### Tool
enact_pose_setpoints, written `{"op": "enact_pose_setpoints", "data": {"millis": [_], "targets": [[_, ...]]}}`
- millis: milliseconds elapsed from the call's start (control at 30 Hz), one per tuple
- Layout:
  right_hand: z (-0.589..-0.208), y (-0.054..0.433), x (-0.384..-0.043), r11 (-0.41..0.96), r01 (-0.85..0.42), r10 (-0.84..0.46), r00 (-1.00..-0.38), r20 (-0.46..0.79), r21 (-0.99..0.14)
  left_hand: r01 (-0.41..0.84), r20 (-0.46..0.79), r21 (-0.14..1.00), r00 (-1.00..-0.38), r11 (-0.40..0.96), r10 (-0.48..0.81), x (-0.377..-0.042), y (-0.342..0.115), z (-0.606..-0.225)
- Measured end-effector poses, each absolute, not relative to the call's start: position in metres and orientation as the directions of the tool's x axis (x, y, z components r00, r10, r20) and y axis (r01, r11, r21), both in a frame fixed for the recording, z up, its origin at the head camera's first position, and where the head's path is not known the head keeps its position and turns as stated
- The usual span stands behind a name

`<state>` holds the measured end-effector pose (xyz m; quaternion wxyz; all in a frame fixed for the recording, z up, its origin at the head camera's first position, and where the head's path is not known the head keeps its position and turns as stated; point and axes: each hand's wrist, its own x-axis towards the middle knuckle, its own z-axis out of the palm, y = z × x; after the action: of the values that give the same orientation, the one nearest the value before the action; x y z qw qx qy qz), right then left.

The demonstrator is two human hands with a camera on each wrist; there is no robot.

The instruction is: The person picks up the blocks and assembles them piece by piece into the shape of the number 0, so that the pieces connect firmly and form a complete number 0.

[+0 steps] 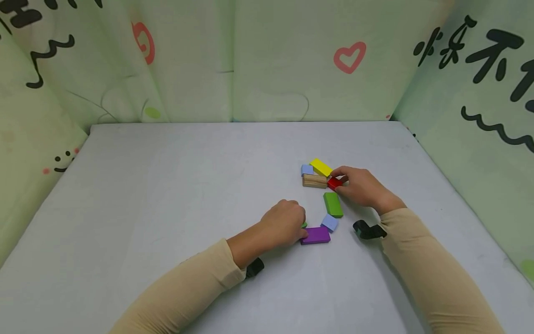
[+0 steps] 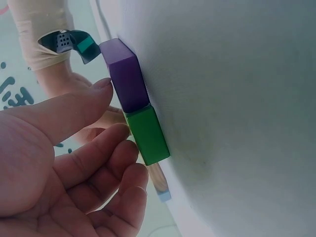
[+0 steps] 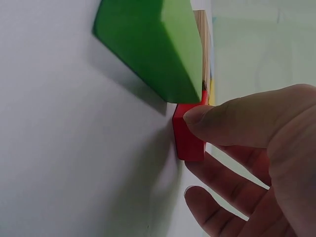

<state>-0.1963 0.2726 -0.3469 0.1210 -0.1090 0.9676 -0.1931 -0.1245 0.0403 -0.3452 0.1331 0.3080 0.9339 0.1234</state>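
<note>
My right hand (image 1: 359, 186) pinches a red block (image 3: 188, 132), the thumb on one side and fingers on the other. Beside that block are a green block (image 1: 333, 205) and a wood-grain block (image 1: 314, 181). My left hand (image 1: 282, 223) is over the near left part of the group, its fingers loosely bent. Its thumb touches the upper edge of a purple block (image 2: 124, 79). At the top edge of a second green block (image 2: 148, 136), which butts against the purple one, is its index fingertip. The head view shows only a corner of that green block.
A yellow block (image 1: 321, 167) and a light blue block (image 1: 307, 170) lie behind the wood-grain one. Another light blue block (image 1: 329, 223) joins the purple and green blocks. The white table (image 1: 167, 185) meets a printed curtain (image 1: 271, 60) at the back and sides.
</note>
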Motion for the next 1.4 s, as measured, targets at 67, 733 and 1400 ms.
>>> {"op": "enact_pose_setpoints", "data": {"millis": [67,733,1400], "targets": [[-0.347,0.271,-0.198,0.902,-0.17,-0.262,-0.946,-0.19,-0.397,0.541,-0.175,0.315,-0.775,0.78,0.608,-0.125,0.04,-0.345],[-0.345,0.248,-0.215,0.899,-0.191,-0.295,-0.929,-0.223,-0.394,0.55,-0.169,0.33,-0.765,0.768,0.621,-0.127,0.039,-0.346],[-0.346,0.232,-0.224,0.882,-0.242,-0.35,-0.911,-0.219,-0.405,0.552,-0.165,0.327,-0.766,0.767,0.621,-0.127,0.039,-0.346]]}}
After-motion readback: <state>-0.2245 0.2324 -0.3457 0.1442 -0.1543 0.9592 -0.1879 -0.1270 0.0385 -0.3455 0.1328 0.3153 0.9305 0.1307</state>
